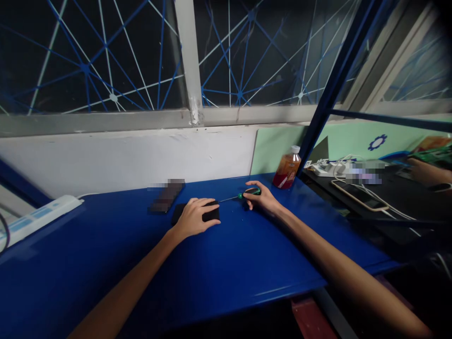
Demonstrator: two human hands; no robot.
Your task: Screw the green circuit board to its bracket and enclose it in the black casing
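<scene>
My left hand [195, 217] lies over a black box-like object [178, 213] on the blue table, holding it with the fingers across its top and right end. Much of that object is hidden under the hand, so its exact kind is unclear. My right hand [265, 200] grips a screwdriver [256, 191] by its green and black handle. The thin metal shaft points left, and its tip reaches the right end of the black object; whether it touches is too small to tell. Behind my left hand lies a flat dark phone-like slab [167, 197].
A bottle of reddish drink [286, 170] stands at the table's back right, near a blue metal post [323, 101]. A white power strip [44, 217] lies at the left. On the neighbouring black table are a phone [360, 195], cables and another person's hand [429, 170].
</scene>
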